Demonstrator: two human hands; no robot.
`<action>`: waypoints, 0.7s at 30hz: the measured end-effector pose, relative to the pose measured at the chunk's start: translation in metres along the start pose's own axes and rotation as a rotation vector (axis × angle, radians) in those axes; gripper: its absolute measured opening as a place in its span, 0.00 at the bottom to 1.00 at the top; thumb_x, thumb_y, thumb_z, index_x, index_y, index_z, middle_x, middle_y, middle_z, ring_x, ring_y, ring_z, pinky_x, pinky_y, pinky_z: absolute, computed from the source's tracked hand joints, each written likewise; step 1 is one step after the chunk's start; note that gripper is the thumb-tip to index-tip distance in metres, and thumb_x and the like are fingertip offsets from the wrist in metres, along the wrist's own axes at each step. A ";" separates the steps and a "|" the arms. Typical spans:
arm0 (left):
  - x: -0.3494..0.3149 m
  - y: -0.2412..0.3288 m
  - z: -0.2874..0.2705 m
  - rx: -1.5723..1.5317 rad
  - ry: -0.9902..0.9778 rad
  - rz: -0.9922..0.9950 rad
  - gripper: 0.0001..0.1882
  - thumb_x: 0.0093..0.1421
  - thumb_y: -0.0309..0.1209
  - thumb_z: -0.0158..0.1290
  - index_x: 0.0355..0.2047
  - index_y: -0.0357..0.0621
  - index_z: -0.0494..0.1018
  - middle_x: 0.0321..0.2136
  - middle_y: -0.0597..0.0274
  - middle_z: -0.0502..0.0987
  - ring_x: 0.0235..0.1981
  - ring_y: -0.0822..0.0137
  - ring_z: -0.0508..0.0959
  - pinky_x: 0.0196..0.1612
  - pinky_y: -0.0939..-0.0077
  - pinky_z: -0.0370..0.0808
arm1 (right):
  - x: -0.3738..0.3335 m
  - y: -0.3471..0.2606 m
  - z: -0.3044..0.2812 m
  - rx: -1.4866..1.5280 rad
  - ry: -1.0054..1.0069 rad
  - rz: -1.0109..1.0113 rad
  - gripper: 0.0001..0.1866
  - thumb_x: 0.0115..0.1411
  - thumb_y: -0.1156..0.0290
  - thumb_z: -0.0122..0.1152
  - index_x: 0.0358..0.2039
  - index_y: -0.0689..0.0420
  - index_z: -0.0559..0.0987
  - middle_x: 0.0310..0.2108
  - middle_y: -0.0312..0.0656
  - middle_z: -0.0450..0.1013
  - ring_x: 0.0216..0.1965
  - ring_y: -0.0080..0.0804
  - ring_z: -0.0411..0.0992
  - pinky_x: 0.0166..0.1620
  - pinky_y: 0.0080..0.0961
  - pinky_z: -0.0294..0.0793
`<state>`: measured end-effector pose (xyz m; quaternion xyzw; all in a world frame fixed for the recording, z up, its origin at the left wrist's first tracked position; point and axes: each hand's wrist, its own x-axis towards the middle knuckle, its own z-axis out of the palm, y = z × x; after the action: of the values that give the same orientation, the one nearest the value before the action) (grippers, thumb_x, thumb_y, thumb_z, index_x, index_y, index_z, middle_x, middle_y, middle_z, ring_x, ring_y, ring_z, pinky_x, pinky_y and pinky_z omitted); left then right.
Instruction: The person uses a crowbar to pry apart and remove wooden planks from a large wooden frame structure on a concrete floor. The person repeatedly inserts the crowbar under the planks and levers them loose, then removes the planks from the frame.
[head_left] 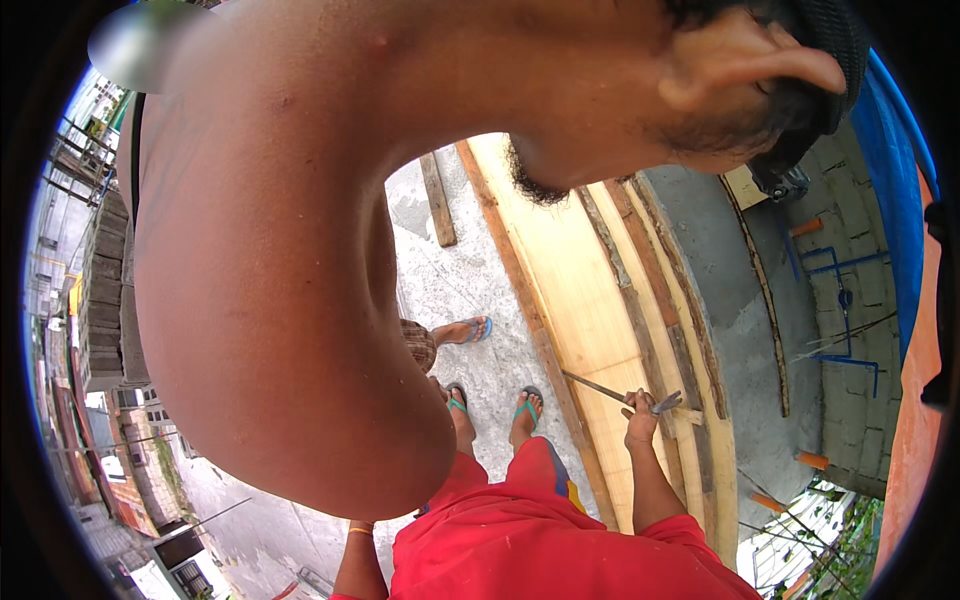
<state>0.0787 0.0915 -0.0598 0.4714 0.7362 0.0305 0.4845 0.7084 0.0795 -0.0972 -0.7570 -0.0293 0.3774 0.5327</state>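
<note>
My right hand (641, 420) is closed around a slim dark metal pry bar (600, 387) with a forked end. The fork shows just beyond my fingers, and the bar's other end reaches to the near edge of the plywood panel (590, 330). The bar lies across the panel, close to a short light wood piece (688, 415). From the lower edge my left forearm (360, 560) rises with a band on it, then passes behind the bare shoulder (290, 380) of another person. That shoulder hides my left hand.
The other person leans over the panel, filling the upper view; their sandalled foot (465, 330) is ahead of mine. Timber strips (660, 290) run along the panel. A loose board (437, 200) lies on the concrete floor (425, 290). Blue pipes (845, 300) line the block wall at right.
</note>
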 end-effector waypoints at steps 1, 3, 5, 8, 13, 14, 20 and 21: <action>0.006 0.002 0.006 -0.156 0.013 -0.087 0.11 0.66 0.33 0.61 0.42 0.37 0.80 0.32 0.59 0.83 0.29 0.70 0.80 0.36 0.71 0.79 | 0.000 0.000 0.000 -0.006 0.024 -0.004 0.16 0.73 0.54 0.55 0.29 0.48 0.73 0.30 0.28 0.73 0.39 0.22 0.72 0.41 0.32 0.69; 0.013 0.001 0.012 -0.212 0.015 -0.120 0.10 0.66 0.31 0.61 0.41 0.36 0.80 0.32 0.62 0.83 0.29 0.71 0.79 0.35 0.73 0.78 | 0.001 0.000 0.000 -0.005 -0.004 -0.014 0.16 0.72 0.54 0.56 0.29 0.47 0.74 0.30 0.28 0.73 0.38 0.22 0.72 0.41 0.32 0.69; 0.014 -0.003 0.011 -0.227 0.020 -0.116 0.10 0.66 0.31 0.61 0.41 0.36 0.80 0.32 0.62 0.83 0.29 0.72 0.79 0.35 0.74 0.78 | 0.002 -0.001 0.000 -0.001 -0.007 -0.017 0.16 0.72 0.54 0.56 0.29 0.47 0.74 0.30 0.28 0.74 0.38 0.22 0.72 0.40 0.31 0.69; 0.013 -0.004 0.009 -0.172 0.024 -0.088 0.15 0.64 0.36 0.62 0.41 0.34 0.81 0.30 0.57 0.84 0.31 0.67 0.81 0.40 0.71 0.78 | 0.003 -0.001 -0.001 -0.008 -0.007 -0.006 0.15 0.73 0.54 0.55 0.30 0.47 0.73 0.31 0.28 0.74 0.39 0.22 0.72 0.42 0.33 0.70; 0.012 0.008 0.012 -0.127 0.043 -0.087 0.13 0.63 0.35 0.62 0.40 0.36 0.82 0.32 0.56 0.85 0.32 0.67 0.82 0.40 0.70 0.79 | 0.005 -0.002 -0.003 -0.036 0.007 0.018 0.15 0.73 0.54 0.54 0.29 0.45 0.71 0.32 0.28 0.75 0.39 0.23 0.72 0.45 0.37 0.70; 0.011 0.010 0.011 -0.125 0.039 -0.111 0.13 0.63 0.35 0.62 0.40 0.36 0.82 0.32 0.56 0.85 0.32 0.67 0.82 0.40 0.70 0.79 | 0.005 -0.002 -0.003 -0.023 0.000 0.008 0.15 0.73 0.55 0.54 0.29 0.46 0.71 0.31 0.28 0.74 0.39 0.23 0.72 0.44 0.37 0.70; 0.004 0.024 -0.003 -0.137 0.044 -0.079 0.14 0.65 0.34 0.61 0.43 0.34 0.81 0.33 0.56 0.84 0.29 0.70 0.81 0.36 0.72 0.79 | 0.005 -0.001 0.000 -0.015 -0.020 -0.001 0.15 0.73 0.55 0.54 0.29 0.46 0.72 0.30 0.27 0.73 0.38 0.22 0.72 0.43 0.36 0.69; 0.003 0.024 -0.005 -0.170 0.050 -0.096 0.14 0.65 0.34 0.61 0.43 0.34 0.81 0.33 0.56 0.84 0.30 0.70 0.81 0.36 0.72 0.79 | 0.005 0.000 0.001 -0.011 -0.023 0.004 0.15 0.73 0.55 0.54 0.29 0.46 0.72 0.30 0.27 0.74 0.38 0.22 0.72 0.43 0.35 0.69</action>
<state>0.0912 0.1086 -0.0469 0.3920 0.7645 0.0812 0.5053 0.7113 0.0827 -0.0999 -0.7556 -0.0362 0.3869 0.5273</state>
